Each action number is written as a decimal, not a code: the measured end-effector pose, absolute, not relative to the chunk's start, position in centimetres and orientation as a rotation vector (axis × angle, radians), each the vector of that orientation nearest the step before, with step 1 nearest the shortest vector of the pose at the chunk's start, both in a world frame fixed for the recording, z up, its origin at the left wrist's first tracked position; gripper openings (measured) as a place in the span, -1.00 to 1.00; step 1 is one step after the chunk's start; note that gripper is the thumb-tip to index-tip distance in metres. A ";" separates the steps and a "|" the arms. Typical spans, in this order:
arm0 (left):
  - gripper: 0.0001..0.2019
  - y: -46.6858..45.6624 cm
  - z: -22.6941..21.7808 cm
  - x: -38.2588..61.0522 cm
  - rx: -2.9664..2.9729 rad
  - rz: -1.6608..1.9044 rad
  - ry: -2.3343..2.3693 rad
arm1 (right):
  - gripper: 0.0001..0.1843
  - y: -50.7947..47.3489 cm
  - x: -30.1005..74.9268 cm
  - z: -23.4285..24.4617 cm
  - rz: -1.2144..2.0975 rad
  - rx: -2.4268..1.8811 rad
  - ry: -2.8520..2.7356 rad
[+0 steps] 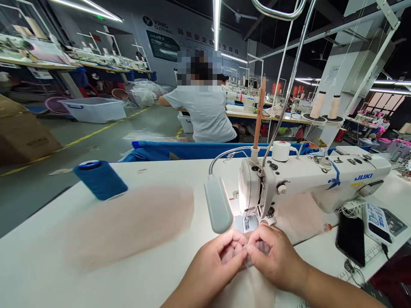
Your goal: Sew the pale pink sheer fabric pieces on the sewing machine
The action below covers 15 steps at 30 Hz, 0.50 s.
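My left hand (213, 259) and my right hand (272, 256) meet just in front of the needle of a white sewing machine (308, 179). Both pinch the edge of a thin pale pink fabric piece (247, 286) that hangs down toward me between them. The fingers of both hands are curled closed on the fabric. A grey lamp head (218, 205) on a flexible neck hangs just above my left hand. A second pale pink fabric piece (128, 222) lies flat on the white table (48, 265) to the left.
A blue thread cone (100, 179) lies on the table at the left. A black phone (350, 238) and a control box (379, 220) sit at the right. A person in a grey shirt (205, 109) sits ahead with their back turned. A blue bin (192, 150) stands behind the table.
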<state>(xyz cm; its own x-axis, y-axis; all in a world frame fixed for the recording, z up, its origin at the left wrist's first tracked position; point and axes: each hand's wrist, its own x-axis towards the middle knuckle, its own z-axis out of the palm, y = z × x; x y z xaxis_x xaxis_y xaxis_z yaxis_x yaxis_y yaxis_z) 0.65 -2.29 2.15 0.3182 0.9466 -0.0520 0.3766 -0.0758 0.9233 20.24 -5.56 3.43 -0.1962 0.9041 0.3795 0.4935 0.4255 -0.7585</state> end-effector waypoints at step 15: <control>-0.69 -2.6 4.7 1.0 1.576 0.668 1.188 | -0.88 -5.6 20.4 3.2 0.501 -1.155 -1.893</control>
